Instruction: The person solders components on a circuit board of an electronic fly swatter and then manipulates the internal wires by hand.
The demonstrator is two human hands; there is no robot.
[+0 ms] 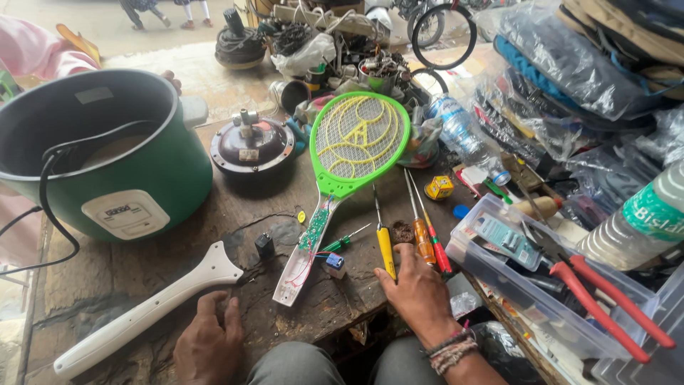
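Head view suggests a tool-picking step: the right hand rests loosely open on the orange-handled screwdriver, the left hand lies open, empty, beside the white handle cover, and the opened mosquito racket lies mid-tabletop, its circuit board exposed.

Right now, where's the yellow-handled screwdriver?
In the head view, the yellow-handled screwdriver lies right of centre on the wooden bench, between the opened racket and the orange screwdriver, under the right hand.
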